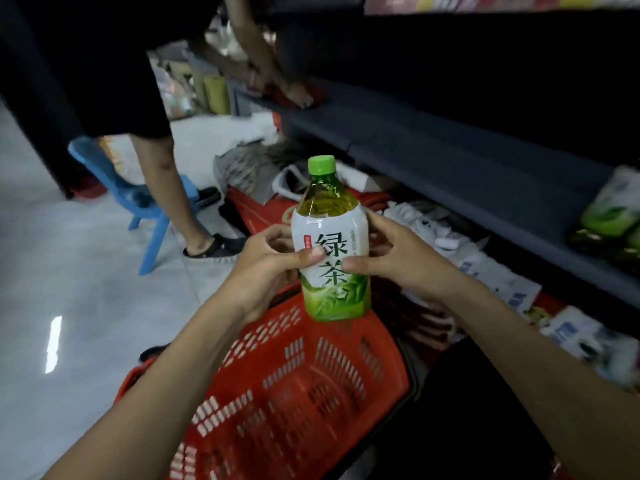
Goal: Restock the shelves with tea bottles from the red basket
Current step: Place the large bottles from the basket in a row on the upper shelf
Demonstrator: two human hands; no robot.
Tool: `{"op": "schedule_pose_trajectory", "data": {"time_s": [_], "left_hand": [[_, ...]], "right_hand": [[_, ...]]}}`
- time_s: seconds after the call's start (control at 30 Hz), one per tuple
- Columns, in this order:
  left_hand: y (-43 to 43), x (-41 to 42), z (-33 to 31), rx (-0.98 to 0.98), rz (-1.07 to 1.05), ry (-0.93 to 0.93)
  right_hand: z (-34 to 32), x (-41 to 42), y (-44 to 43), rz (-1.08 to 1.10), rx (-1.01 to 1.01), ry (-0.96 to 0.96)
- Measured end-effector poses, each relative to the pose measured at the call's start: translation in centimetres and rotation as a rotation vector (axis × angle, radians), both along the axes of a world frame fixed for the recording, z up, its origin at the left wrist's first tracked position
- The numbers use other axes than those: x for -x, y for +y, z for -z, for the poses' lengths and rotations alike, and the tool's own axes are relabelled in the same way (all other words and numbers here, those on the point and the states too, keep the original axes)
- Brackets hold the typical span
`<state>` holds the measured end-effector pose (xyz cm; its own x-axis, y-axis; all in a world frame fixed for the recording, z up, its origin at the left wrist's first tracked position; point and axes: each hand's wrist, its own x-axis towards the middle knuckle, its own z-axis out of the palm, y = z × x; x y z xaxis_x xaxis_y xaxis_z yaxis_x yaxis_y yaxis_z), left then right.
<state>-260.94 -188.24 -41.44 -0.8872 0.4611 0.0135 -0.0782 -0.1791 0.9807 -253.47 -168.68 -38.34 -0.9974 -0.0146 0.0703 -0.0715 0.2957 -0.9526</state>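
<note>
A green tea bottle [329, 244] with a green cap and a white-and-green label is held upright above the red basket [304, 386]. My left hand [270, 261] grips its left side, thumb across the label. My right hand [398, 258] grips its right side, thumb on the label too. The basket sits on the floor below my forearms; I see no bottles in the part of it that shows. Two more green tea bottles [609, 209] stand on the dark shelf [433, 161] at the right edge.
Another person [104, 64] in dark clothes stands at the left, one hand [294, 91] on the shelf further back. A blue plastic chair [145, 199] stands behind their leg. White packages [485, 271] and bags lie on the floor under the shelf.
</note>
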Motion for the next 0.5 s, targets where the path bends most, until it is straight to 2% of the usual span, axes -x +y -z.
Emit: {"op": "schedule_pose_trajectory", "data": {"time_s": [0.13, 0.3, 0.5], "left_hand": [[3.8, -1.8, -6.3, -0.116, 0.043, 0.104], [10.6, -3.5, -14.1, -0.216, 0.198, 0.261], [20.2, -6.0, -20.9, -0.283, 0.394, 0.376]], "right_hand": [[-5.5, -3.3, 2.1, 0.200, -0.085, 0.201], [-11.8, -8.0, 6.7, 0.349, -0.019, 0.393], [-18.4, -13.2, 13.4, 0.565, -0.062, 0.489]]}}
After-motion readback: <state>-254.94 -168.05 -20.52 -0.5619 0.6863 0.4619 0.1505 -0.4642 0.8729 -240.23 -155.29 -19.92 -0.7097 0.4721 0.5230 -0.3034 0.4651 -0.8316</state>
